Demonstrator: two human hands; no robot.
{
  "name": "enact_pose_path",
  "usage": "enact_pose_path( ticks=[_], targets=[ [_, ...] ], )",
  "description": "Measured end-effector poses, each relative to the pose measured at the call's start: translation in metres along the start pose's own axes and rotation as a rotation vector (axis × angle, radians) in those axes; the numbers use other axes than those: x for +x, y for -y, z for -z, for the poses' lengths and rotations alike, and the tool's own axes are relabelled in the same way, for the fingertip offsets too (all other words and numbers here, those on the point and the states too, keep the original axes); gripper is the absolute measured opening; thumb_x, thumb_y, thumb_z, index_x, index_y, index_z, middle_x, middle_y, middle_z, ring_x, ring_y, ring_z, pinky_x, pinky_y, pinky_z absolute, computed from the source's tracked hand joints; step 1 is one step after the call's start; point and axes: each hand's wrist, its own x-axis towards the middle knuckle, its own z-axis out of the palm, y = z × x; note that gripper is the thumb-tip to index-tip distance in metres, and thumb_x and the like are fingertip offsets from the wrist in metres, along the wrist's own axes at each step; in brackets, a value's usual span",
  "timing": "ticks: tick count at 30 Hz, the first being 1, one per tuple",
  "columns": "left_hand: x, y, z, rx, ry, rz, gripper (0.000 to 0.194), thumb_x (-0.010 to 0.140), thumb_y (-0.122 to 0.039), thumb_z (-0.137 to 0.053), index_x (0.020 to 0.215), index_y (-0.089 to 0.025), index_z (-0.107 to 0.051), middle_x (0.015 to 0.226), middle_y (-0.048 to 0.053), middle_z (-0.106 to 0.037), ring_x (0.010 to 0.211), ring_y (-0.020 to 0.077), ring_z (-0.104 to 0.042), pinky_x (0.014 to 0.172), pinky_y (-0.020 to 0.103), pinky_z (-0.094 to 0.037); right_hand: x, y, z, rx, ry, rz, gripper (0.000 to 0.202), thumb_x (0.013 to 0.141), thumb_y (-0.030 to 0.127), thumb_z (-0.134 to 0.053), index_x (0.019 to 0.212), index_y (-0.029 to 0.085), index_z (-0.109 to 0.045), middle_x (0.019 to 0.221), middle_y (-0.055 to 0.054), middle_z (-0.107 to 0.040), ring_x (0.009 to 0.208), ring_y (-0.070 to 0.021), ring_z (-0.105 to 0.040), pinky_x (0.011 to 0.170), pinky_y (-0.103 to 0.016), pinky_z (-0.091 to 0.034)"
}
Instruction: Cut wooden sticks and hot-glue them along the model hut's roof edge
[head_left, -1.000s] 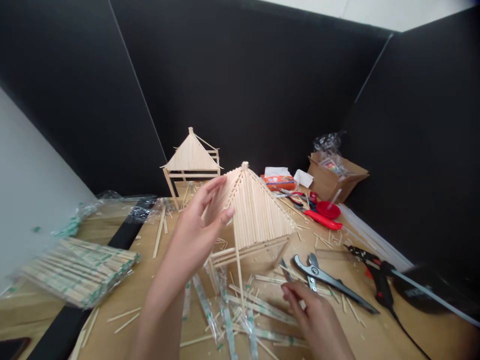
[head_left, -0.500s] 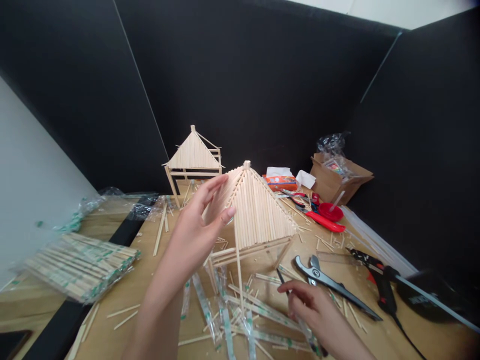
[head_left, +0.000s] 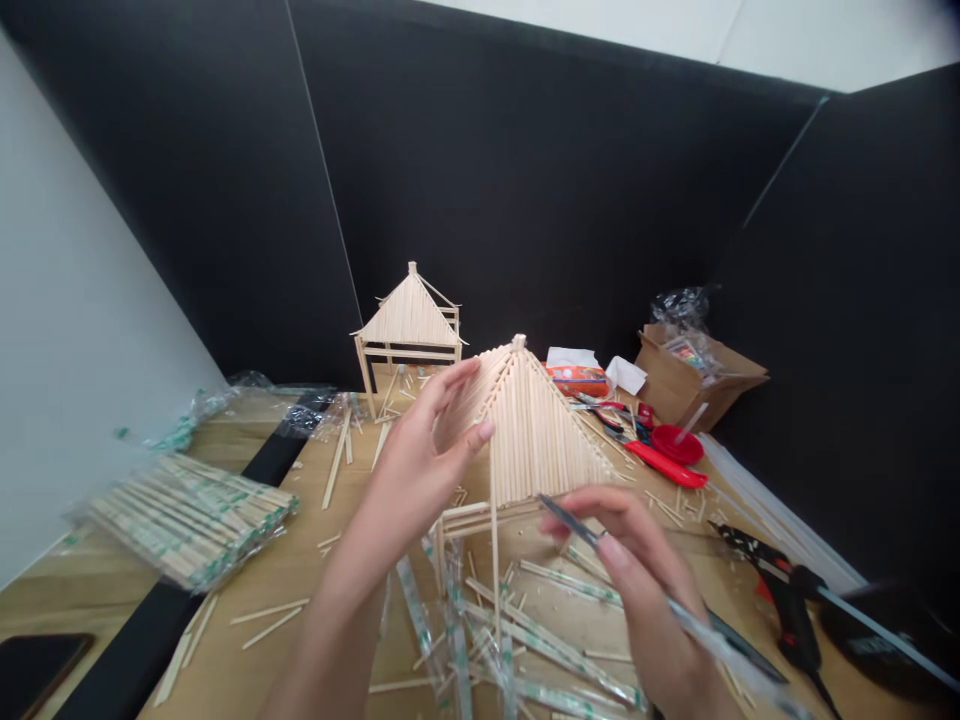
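Black partition panels (head_left: 525, 180) stand behind and to the right of a wooden table (head_left: 292, 570). Largest on the table is the near stick-built model house (head_left: 540, 430), upright in the middle, with a steep roof of closely laid sticks on thin legs.

The left hand (head_left: 431, 445) rests against the left side of that roof, loosely open, with thumb and fingers apart. The right hand (head_left: 637, 560) grips a slim pointed metal tool (head_left: 574, 522), perhaps tweezers; its tip is near the roof's lower front edge.

A plastic-wrapped bundle of chopsticks (head_left: 195, 520) lies on the left side of the table. A similar stick-built house (head_left: 409, 320) stands farther back, left of the near one. At the back right sits an open cardboard box (head_left: 694, 375) with clear plastic in its top. A black glue gun (head_left: 784, 590) lies at the right, and a dark phone (head_left: 45, 670) at the lower left. Smaller again are an orange tissue pack (head_left: 577, 380), the red-handled pliers (head_left: 664, 463) and a round red dish (head_left: 677, 445). Loose sticks (head_left: 337, 460) are scattered about.
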Motion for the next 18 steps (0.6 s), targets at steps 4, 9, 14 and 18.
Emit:
enact_pose_path(
  ticks=[4, 9, 14, 18],
  targets=[
    [0.000, -0.001, 0.000, -0.008, -0.006, -0.010, 0.046, 0.089, -0.028, -0.062, 0.134, -0.028, -0.050, 0.146, 0.003, -0.050, 0.138, 0.0229, -0.042, 0.118, 0.042, -0.031, 0.006, -0.009, -0.019, -0.112, 0.025, 0.204, 0.010, 0.092, 0.019, -0.052, 0.093, 0.025, -0.060, 0.082, 0.000, -0.064, 0.080, -0.0161, -0.062, 0.075, -0.030, -0.049],
    [0.002, -0.002, -0.001, -0.014, -0.010, 0.008, 0.047, 0.088, -0.026, -0.064, 0.133, -0.027, -0.050, 0.146, 0.003, -0.050, 0.138, 0.0216, -0.043, 0.118, 0.039, -0.032, 0.006, -0.010, -0.034, -0.157, -0.020, 0.321, 0.022, 0.091, 0.017, -0.047, 0.104, 0.023, -0.064, 0.087, -0.003, -0.068, 0.081, -0.0173, -0.064, 0.075, -0.032, -0.050],
    [0.002, -0.001, -0.001, -0.011, -0.012, 0.001, 0.047, 0.089, -0.025, -0.064, 0.134, -0.028, -0.050, 0.146, 0.002, -0.050, 0.138, 0.0204, -0.043, 0.118, 0.038, -0.031, 0.010, -0.013, -0.040, -0.150, -0.120, 0.355, 0.016, 0.084, 0.009, -0.055, 0.091, 0.023, -0.055, 0.071, 0.003, -0.054, 0.067, -0.0137, -0.056, 0.067, -0.029, -0.049],
    [0.001, -0.001, -0.001, -0.001, -0.010, 0.001, 0.048, 0.089, -0.025, -0.063, 0.134, -0.029, -0.049, 0.147, 0.002, -0.050, 0.138, 0.0221, -0.042, 0.118, 0.040, -0.031, 0.011, -0.019, -0.043, -0.146, -0.077, 0.434, 0.021, 0.079, 0.004, -0.057, 0.085, 0.023, -0.050, 0.072, 0.003, -0.054, 0.068, -0.0137, -0.053, 0.073, -0.035, -0.049]
  ],
)
